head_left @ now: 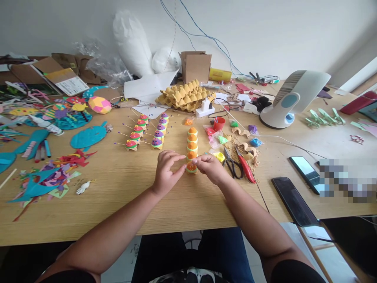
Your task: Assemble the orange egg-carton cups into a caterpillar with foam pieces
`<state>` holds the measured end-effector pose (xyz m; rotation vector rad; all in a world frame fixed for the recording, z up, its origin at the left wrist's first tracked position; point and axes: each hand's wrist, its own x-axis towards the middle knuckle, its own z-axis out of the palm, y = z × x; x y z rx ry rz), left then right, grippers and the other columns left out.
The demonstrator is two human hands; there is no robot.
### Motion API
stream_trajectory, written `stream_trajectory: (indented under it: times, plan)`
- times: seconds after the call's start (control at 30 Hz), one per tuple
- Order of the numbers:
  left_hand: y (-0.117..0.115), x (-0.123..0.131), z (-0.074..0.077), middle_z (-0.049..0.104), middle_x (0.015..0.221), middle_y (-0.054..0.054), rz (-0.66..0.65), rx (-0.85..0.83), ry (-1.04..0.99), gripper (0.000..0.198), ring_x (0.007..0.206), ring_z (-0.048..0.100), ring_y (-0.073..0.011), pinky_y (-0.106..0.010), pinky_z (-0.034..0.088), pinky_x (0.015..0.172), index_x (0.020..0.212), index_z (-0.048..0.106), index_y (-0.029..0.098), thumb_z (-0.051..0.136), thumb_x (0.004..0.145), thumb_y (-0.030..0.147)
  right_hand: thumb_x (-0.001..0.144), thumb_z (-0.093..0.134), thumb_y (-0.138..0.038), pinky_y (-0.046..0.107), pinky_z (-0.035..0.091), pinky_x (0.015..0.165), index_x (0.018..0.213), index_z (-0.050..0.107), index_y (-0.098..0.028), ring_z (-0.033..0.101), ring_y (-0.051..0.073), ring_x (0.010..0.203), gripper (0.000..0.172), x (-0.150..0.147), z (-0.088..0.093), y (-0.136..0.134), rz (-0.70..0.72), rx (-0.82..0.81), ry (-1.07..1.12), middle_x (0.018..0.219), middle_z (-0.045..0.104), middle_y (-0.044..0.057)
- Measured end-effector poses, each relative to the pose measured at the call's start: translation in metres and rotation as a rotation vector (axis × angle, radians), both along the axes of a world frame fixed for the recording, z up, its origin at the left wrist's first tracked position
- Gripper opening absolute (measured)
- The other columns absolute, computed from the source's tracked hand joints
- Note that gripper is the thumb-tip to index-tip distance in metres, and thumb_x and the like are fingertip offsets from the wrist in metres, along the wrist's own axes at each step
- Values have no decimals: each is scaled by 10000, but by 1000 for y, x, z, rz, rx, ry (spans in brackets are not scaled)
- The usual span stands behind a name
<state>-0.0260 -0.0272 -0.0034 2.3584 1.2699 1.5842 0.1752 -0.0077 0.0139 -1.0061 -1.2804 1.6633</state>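
Observation:
Both of my hands meet over a small orange craft cup [191, 168] with a green band, the nearest one in a row of several orange cups [192, 141] on the wooden table [118, 196]. My left hand [167, 169] has its fingers curled and pinched at the cup's left side. My right hand [209, 167] pinches at its right top edge. Whether a small piece is between the fingertips I cannot make out. To the left stand two rows of red and purple egg-carton cups [149, 131] with pins.
Black scissors [232, 164] and a red cutter [245, 167] lie right of my hands, with clay bags [219, 139] and a red cup [219, 123] behind. Two phones [294, 200] lie at the right, a white fan [291, 98] further back, yellow egg cartons [185, 94] behind, paper scraps [50, 177] left.

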Motion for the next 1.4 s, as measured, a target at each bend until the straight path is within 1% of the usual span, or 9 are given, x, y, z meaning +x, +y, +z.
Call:
stream_trajectory:
  times: [0.1, 0.23, 0.33, 0.47, 0.57, 0.7, 0.83, 1.17, 1.4]
  plan:
    - [1, -1, 0, 677, 1045, -46, 0, 12, -7, 220, 1054, 612, -222, -431, 503, 1001, 1131, 673, 243, 722, 917, 232, 653, 877, -543, 263, 131, 501, 801, 747, -151, 228, 52, 479, 439, 1, -3, 2, 9, -30, 26, 494, 414, -87]
    - [2, -1, -1, 674, 1038, -43, -18, 23, -16, 240, 1041, 613, -219, -424, 500, 992, 1135, 676, 243, 736, 905, 211, 661, 878, -528, 273, 127, 500, 679, 719, -148, 226, 51, 465, 412, 2, -4, 3, 14, -36, 32, 444, 359, -90]
    - [1, -1, -1, 676, 1038, -40, -20, 18, -13, 235, 1039, 615, -219, -426, 499, 996, 1132, 677, 248, 734, 906, 215, 622, 908, -505, 274, 117, 501, 701, 726, -148, 231, 46, 470, 409, 2, -3, 2, 8, -39, 34, 468, 411, -82]
    - [1, -1, 0, 677, 1038, -41, -31, 30, -17, 240, 1043, 615, -219, -428, 496, 998, 1132, 675, 246, 737, 904, 203, 657, 869, -575, 278, 118, 497, 678, 716, -145, 220, 48, 457, 457, 1, 0, 2, -11, -34, 56, 437, 356, -91]
    - [1, 0, 0, 679, 1028, -38, -33, 28, -16, 229, 1027, 618, -216, -423, 500, 987, 1122, 679, 245, 736, 905, 201, 611, 894, -585, 273, 124, 496, 724, 725, -143, 232, 46, 465, 486, 1, 1, 1, -15, -39, 59, 471, 413, -83]
    - [1, 0, 1, 675, 1022, -40, -35, 30, -21, 219, 1031, 617, -218, -424, 503, 985, 1111, 686, 244, 737, 903, 201, 670, 830, -654, 277, 120, 494, 667, 701, -146, 210, 50, 456, 524, 1, 1, 1, 1, -30, 44, 435, 327, -95]
    - [1, -1, 1, 671, 1018, -40, -41, 25, -20, 215, 1031, 615, -218, -425, 504, 984, 1101, 693, 243, 739, 899, 188, 621, 887, -584, 268, 137, 493, 711, 718, -144, 241, 46, 475, 480, 0, 0, 1, 1, -19, 17, 495, 439, -74]
    - [0, 0, 0, 664, 1005, -39, -48, 12, -24, 210, 1041, 609, -223, -433, 501, 995, 1090, 706, 250, 736, 895, 175, 699, 828, -618, 275, 131, 501, 657, 700, -151, 224, 55, 476, 486, 0, -3, 1, 16, -17, -4, 460, 353, -85]
    - [0, 0, 1, 667, 1001, -40, -53, -8, -29, 172, 1042, 613, -218, -437, 500, 1000, 1080, 713, 247, 717, 916, 196, 689, 829, -612, 269, 134, 498, 741, 758, -131, 219, 56, 479, 489, 0, 1, 0, 15, -11, -43, 457, 344, -89]
